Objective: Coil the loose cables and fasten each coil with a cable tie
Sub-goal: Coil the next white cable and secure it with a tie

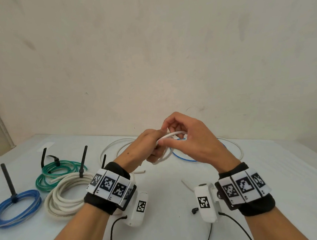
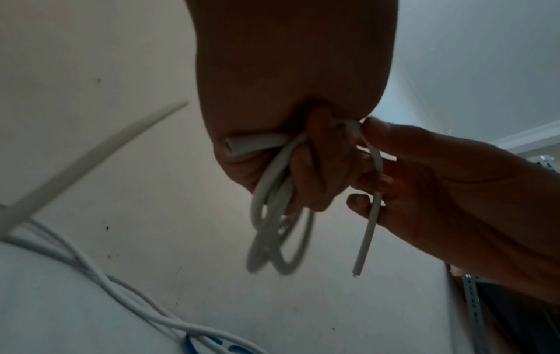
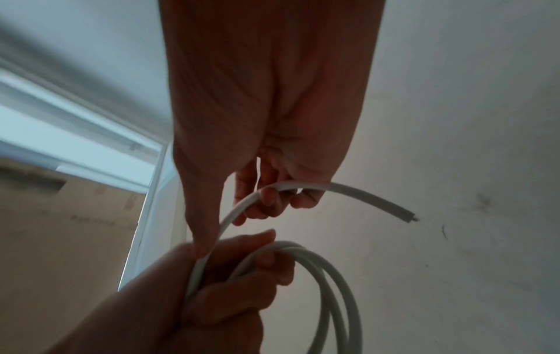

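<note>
My left hand [image 1: 152, 145] grips a small coil of thin white cable [image 1: 164, 156] above the table; its loops [image 2: 272, 230] hang below the fist. My right hand [image 1: 181, 135] curls round the cable's free end [image 3: 363, 196], thumb pressed beside the left fist. The cut tip [image 3: 412, 218] sticks out past the right fingers [image 3: 266, 198]. The left hand [image 3: 218, 282] holds the loops [image 3: 330, 287] in the right wrist view. Black cable ties [image 1: 83, 161] stand up from the bound coils at the left.
Three bound coils lie at the left: blue [image 1: 16, 208], green [image 1: 53, 174], thick cream [image 1: 66, 196]. Loose white cable [image 1: 111, 147] and blue cable [image 1: 182, 157] lie behind my hands. A short white piece [image 1: 186, 185] lies on the white table [image 1: 286, 167]. A wall stands behind.
</note>
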Motion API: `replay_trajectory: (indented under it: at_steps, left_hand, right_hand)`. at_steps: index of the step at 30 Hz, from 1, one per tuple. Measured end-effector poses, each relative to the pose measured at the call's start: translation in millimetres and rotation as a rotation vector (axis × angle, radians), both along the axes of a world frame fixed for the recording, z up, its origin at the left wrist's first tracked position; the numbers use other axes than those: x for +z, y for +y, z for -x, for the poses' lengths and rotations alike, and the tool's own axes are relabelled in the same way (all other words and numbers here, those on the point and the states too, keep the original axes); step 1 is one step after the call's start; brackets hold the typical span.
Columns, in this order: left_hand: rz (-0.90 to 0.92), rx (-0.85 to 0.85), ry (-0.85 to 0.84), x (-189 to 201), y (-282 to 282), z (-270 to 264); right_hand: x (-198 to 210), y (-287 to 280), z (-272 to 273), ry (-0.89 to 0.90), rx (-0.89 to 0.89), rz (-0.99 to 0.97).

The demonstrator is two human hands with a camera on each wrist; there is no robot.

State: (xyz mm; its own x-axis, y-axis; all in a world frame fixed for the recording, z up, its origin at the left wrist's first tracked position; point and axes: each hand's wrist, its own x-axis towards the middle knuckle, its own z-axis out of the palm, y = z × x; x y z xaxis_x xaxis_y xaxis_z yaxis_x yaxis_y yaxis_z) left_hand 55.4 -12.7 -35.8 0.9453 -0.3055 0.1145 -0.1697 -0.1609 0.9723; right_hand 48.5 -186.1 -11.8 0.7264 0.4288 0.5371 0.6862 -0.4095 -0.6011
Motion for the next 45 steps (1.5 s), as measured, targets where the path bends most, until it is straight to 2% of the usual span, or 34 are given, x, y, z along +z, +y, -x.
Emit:
replay_trajectory:
  at_steps: [4, 7, 12, 18, 21, 23, 27, 30, 35, 39, 45]
  left_hand:
    - [0.173, -0.114, 0.096, 7, -1, 5]
    - [0.296, -0.184, 0.185, 8, 1, 2]
    - [0.307, -0.116, 0.198, 9, 2, 3]
    - [0.35, -0.086, 0.295, 11, 0, 5]
    - [0.423, -0.05, 0.338, 11, 1, 4]
    - [0.468, -0.008, 0.338, 8, 2, 2]
    - [0.505, 0.082, 0.29, 5, -2, -1]
    - [0.515, 0.098, 0.272, 8, -7, 0]
    - [0.604, 0.092, 0.334, 13, -17, 3]
    - [0.681, 0.149, 0.364, 10, -25, 2]
    - [0.78, 0.259, 0.378, 9, -21, -2]
  right_hand:
    - [-2, -6, -7, 0.056, 0.058, -0.12]
    - [-7, -6, -14, 0.042, -0.002, -0.132]
    - [-10, -1, -13, -0.053, -0.109, -0.043]
    - [-14, -2, -15, -0.072, -0.19, 0.079]
    - [-15, 4, -10, 0.055, -0.186, 0.089]
    - [-19, 9, -8, 0.236, -0.126, -0.012]
    - [-24, 20, -7, 0.555, 0.031, -0.369]
    - [-17, 20, -5, 0.707, 0.101, -0.574]
    - [-9, 20, -1, 0.688, 0.03, -0.722]
    - [-10, 23, 0, 0.658, -0.026, -0.786]
    - [-11, 28, 0, 0.768, 0.086, -0.875]
